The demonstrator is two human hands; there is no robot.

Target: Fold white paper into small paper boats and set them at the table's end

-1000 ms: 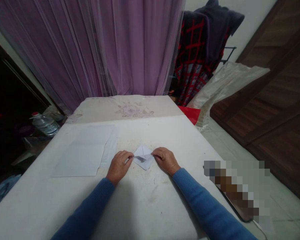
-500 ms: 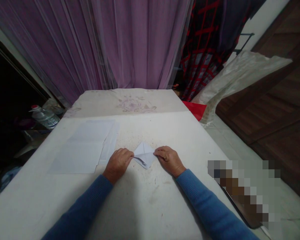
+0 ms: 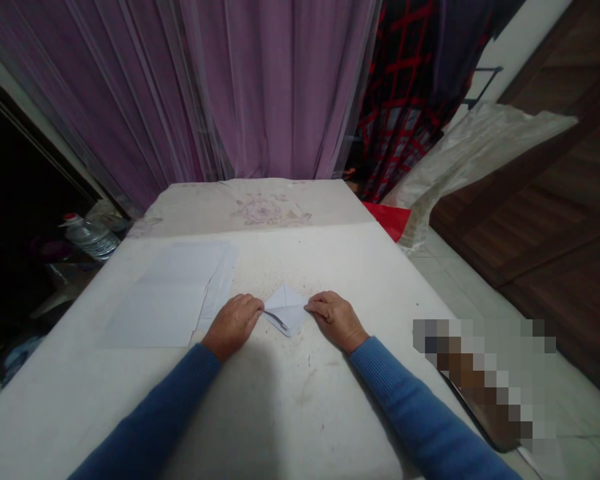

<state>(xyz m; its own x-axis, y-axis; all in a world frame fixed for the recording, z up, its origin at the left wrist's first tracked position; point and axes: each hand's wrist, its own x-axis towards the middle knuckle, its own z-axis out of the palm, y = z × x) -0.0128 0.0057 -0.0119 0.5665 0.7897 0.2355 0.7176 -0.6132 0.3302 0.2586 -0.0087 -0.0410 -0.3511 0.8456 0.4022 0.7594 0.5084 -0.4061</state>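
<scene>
Nearest: two ribbed blue knit sleeves (image 3: 150,420), coming in from the near left and near right over a white cloth-covered table (image 3: 305,413). Near right edge, a flat dark-edged device (image 3: 503,427), mostly pixelated, with a white cable (image 3: 530,460). Mid-table, centre: small folded white paper diamond (image 3: 291,313) lies between the hands, one point far, one near. Left hand (image 3: 234,325) has thumb and fingers pinched narrow on its left corner; right hand (image 3: 338,321) pinches the right corner the same way. Change over the last second: the wide gap under the paper's near flap has shrunk to a thin dark slit on the near-left side, and the flap sits flatter. Reads as the fold closing up, right half looking flatter than left, crease probably not pressed yet. Left of the hands, apart from the paper: overlapping plain white paper sheets (image 3: 163,293). Beyond, left: clear plastic bottle with red cap (image 3: 93,239). Far right: bright red flat sheet (image 3: 393,219). Farthest: purple draped curtain (image 3: 275,87).
</scene>
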